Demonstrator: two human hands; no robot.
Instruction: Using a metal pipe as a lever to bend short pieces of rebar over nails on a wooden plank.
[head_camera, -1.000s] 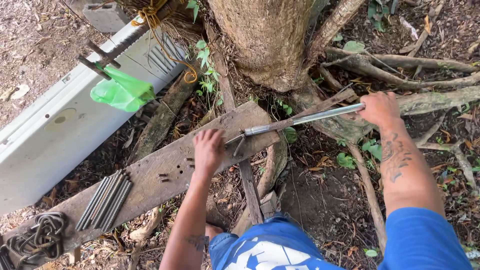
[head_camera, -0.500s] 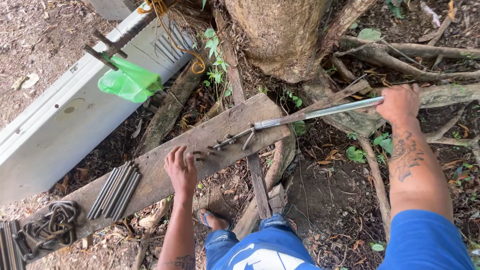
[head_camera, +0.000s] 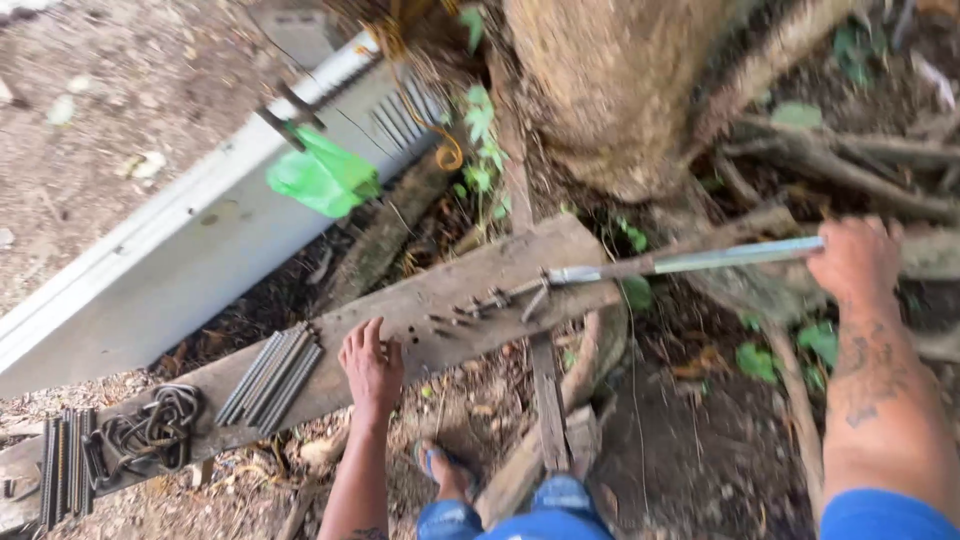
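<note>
Both my forearms are bare, and the right one carries dark tattoo markings above the right hand (head_camera: 858, 262). I see a bright blue short sleeve (head_camera: 885, 515) at my right shoulder, blue denim (head_camera: 520, 515) on my legs, and a blue-strapped sandal (head_camera: 440, 468) on one foot.

The left hand (head_camera: 371, 366) lies palm down, fingers spread and pointing away from the body, its forearm reaching straight forward from below. The right hand (head_camera: 856, 262) is clenched in a fist with knuckles up, out to the right, its tattooed forearm extended forward and bare to a blue sleeve.
</note>
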